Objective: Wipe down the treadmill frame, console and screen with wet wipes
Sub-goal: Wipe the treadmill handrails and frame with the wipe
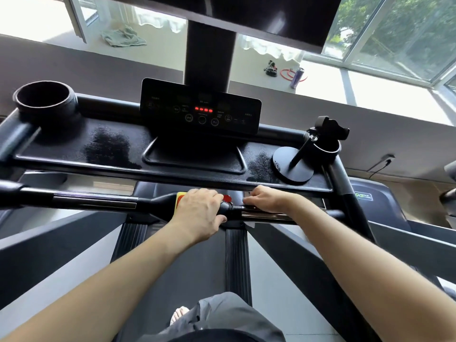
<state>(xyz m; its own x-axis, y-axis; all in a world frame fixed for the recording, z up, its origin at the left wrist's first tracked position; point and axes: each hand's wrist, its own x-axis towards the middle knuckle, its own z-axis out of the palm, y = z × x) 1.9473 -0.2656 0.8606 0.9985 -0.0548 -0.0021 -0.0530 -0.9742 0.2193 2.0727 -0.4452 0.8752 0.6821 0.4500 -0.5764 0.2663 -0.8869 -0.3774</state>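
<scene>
Wiping the black tubular handlebar (93, 201)
Left hand (199, 208) grips its middle; right hand (269, 199) lies flat: sweep firmly toward its right end

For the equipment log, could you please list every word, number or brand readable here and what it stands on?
Nothing can be quoted with confidence.
Control panel: white button labels, too small and blurred to read.
Same panel's display: four red marks lit, no legible digits.
Neighbouring treadmill on the right: green logo, blurred, unreadable.
</scene>
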